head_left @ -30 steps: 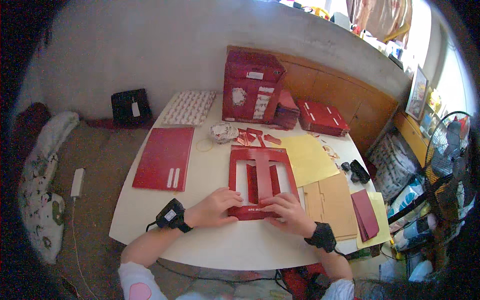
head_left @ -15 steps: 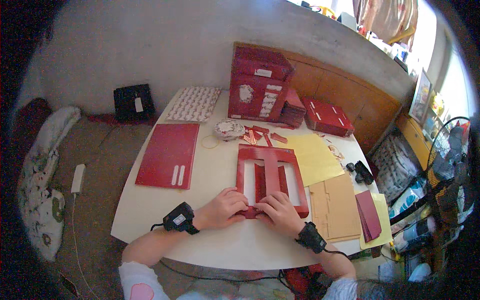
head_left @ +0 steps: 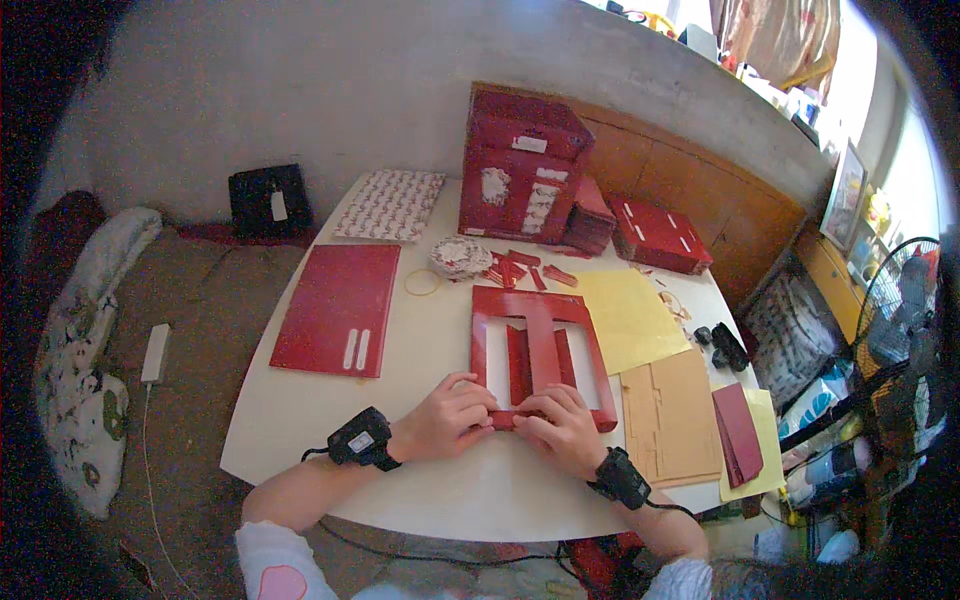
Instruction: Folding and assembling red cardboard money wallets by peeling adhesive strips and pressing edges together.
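Pinching red frame [head_left: 542,335], L hand [head_left: 450,415] & R hand [head_left: 562,432] sit over white tbl [head_left: 440,500], grey wall [head_left: 300,90] bhd.

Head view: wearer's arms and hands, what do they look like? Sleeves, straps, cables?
Left hand and right hand: bare, no gloves. Black strapped unit on each wrist, left unit with a small pale label, right unit similar; a black cable leaves each. Whitish sleeves end below the elbows; left sleeve has a pink patch.
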A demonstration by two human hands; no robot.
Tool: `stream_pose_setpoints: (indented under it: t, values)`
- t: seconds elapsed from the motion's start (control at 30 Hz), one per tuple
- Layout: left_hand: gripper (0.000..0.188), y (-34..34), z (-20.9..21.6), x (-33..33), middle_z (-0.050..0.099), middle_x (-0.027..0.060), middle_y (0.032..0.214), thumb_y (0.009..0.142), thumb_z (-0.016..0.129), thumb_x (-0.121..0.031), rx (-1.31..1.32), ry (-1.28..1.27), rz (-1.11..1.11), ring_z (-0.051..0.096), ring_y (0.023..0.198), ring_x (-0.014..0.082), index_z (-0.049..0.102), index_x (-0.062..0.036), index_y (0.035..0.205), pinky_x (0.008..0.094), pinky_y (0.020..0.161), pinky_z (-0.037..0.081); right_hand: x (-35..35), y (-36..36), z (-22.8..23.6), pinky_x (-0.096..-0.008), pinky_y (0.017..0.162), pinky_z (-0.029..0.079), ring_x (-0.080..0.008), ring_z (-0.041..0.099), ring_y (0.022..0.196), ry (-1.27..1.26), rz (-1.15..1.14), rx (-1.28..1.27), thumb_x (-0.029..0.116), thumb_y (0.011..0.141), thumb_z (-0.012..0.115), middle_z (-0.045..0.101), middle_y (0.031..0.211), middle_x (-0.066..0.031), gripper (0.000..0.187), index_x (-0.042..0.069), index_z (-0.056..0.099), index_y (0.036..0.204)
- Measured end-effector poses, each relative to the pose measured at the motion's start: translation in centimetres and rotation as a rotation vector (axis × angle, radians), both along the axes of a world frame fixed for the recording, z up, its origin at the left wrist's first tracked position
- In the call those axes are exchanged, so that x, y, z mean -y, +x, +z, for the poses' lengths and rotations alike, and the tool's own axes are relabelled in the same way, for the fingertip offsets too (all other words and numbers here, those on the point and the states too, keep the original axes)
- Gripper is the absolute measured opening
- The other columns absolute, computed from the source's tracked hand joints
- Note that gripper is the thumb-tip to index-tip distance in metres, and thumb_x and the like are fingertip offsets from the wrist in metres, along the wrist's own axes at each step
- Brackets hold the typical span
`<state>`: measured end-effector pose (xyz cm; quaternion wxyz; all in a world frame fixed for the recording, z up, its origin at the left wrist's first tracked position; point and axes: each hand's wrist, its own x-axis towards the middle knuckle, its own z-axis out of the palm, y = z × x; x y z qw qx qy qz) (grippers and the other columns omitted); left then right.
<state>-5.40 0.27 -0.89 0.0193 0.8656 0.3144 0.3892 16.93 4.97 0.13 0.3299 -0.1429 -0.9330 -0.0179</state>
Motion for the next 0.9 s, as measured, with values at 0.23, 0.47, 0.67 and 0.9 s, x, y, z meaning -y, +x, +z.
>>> stream_pose_setpoints:
  t: [0.23, 0.47, 0.67, 0.9]
  values:
    - [0.013, -0.1, -0.2, 0.0, 0.058, 0.0044, 0.088, 0.072, 0.066, -0.010, -0.061, 0.066, -0.018, 0.057, 0.089, 0.0197, 0.054, -0.0080, 0.077, 0.0424, 0.091, 0.039, 0.5, 0.0, 0.3, -0.0434, 0.089, 0.042, -0.0239, 0.055, 0.098, 0.019, -0.001, 0.072, 0.010, 0.069, 0.063, 0.059, 0.097, -0.0045, 0.020, 0.012, 0.061, 0.089]
    - [0.014, 0.2, -0.3, 0.0, 0.056, 0.0037, 0.087, 0.073, 0.064, -0.012, -0.124, 0.071, 0.006, 0.056, 0.088, 0.0199, 0.054, -0.0082, 0.083, 0.0431, 0.091, 0.037, 0.4, -0.5, 0.4, -0.0397, 0.088, 0.043, -0.0238, 0.054, 0.099, -0.034, 0.031, 0.043, 0.016, 0.072, 0.055, 0.058, 0.100, -0.0047, 0.028, 0.014, 0.062, 0.099]
    - [0.015, 0.1, -0.2, 0.1, 0.056, 0.0033, 0.087, 0.072, 0.064, -0.011, -0.155, 0.081, 0.027, 0.055, 0.089, 0.0192, 0.053, -0.0081, 0.081, 0.0429, 0.093, 0.036, 0.3, -0.6, -0.1, -0.0430, 0.093, 0.041, -0.0236, 0.055, 0.102, -0.062, 0.037, 0.036, 0.011, 0.073, 0.064, 0.060, 0.100, -0.0045, 0.017, 0.009, 0.060, 0.090]
    - [0.015, 0.1, 0.4, 0.2, 0.056, 0.0032, 0.086, 0.071, 0.065, -0.009, -0.167, 0.054, 0.019, 0.055, 0.089, 0.0186, 0.052, -0.0080, 0.080, 0.0420, 0.093, 0.035, 0.2, -0.6, -0.5, -0.0435, 0.095, 0.039, -0.0219, 0.054, 0.104, -0.049, 0.045, 0.058, 0.013, 0.073, 0.055, 0.059, 0.106, -0.0036, 0.019, 0.010, 0.059, 0.092]
